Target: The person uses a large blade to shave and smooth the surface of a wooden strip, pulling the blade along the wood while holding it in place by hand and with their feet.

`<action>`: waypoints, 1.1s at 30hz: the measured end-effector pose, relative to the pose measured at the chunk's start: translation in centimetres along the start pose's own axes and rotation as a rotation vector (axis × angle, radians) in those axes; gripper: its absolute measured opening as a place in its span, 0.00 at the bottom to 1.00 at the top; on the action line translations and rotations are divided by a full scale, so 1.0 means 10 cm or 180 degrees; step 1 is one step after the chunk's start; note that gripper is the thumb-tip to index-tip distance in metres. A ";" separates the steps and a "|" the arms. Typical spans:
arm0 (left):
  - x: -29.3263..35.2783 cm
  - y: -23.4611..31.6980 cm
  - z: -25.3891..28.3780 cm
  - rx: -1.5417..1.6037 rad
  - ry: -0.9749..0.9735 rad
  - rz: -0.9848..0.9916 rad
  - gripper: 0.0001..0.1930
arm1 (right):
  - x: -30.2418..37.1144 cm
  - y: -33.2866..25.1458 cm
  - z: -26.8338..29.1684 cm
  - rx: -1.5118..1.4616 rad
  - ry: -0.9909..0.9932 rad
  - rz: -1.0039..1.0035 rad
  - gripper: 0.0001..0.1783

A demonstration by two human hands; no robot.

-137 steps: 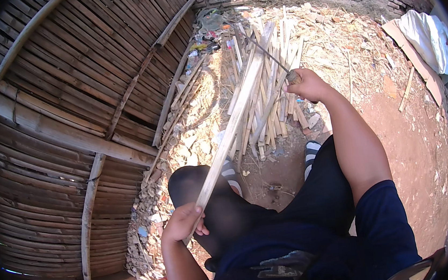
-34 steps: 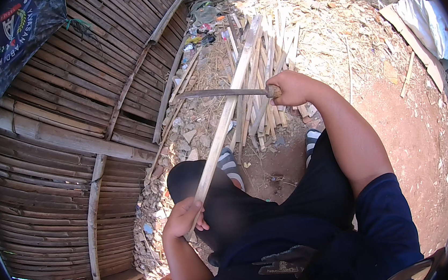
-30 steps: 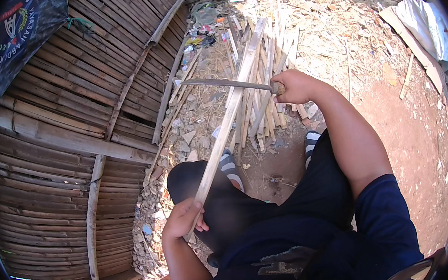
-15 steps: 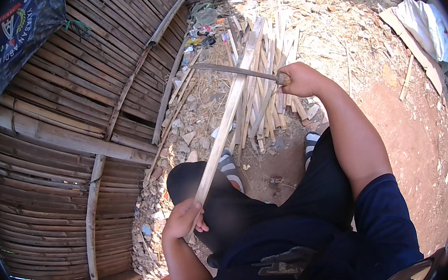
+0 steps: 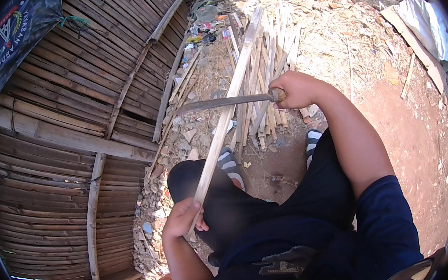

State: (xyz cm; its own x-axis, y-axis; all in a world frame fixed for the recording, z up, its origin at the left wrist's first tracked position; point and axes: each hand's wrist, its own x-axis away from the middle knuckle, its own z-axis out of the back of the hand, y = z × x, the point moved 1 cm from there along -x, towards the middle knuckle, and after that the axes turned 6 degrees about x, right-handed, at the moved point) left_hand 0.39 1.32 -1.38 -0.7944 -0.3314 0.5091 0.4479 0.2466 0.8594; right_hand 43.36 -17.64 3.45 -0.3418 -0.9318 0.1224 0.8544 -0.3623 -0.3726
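Observation:
My left hand [image 5: 183, 218] is closed around the near end of a long, pale wooden strip [image 5: 217, 143]. The strip slants up and away from me past my left knee, its far end over a heap of sticks. In my right hand [image 5: 299, 88] is the wooden handle of a machete [image 5: 220, 103], gripped in a fist. Its long dark blade points left and crosses the strip about midway along. Whether the edge bites into the wood or only lies against it, I cannot tell.
Many wooden strips [image 5: 265, 115] lie heaped on the ground ahead of my sandalled feet. A bamboo wall [image 5: 50, 178] stands close on my left. Rubble and litter [image 5: 202, 34] line its foot. White sacking [image 5: 423, 26] and a board [image 5: 412, 49] lie at the far right.
My right hand has drawn the machete down along the strip toward me and slightly left. The blade now lies nearly level. My left hand stays in place on the strip.

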 end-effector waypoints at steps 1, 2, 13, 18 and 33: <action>-0.01 0.02 -0.02 -0.0022 0.0028 0.0004 0.18 | -0.05 0.22 -0.03 -0.0064 0.0313 -0.0253 0.26; -0.01 0.04 -0.04 -0.0038 0.0054 0.0011 0.18 | -0.06 0.35 -0.03 -0.0125 0.0623 -0.0503 0.27; 0.01 -0.01 0.04 0.0129 -0.0143 -0.0014 0.18 | 0.12 -0.29 -0.18 0.0238 0.0207 0.0889 0.17; 0.02 0.00 0.03 0.0131 -0.0026 0.0041 0.17 | -0.05 0.13 -0.06 -0.0211 0.0284 0.0022 0.22; 0.00 -0.02 0.03 0.0142 -0.0124 -0.0049 0.17 | 0.12 -0.40 -0.13 0.0279 -0.0407 0.0661 0.25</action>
State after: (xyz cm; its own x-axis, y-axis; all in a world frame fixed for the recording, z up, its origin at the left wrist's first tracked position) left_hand 0.17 1.55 -1.57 -0.8167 -0.2999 0.4930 0.4176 0.2823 0.8636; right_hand 38.97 -17.24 3.87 -0.1079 -0.9797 0.1691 0.9336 -0.1583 -0.3215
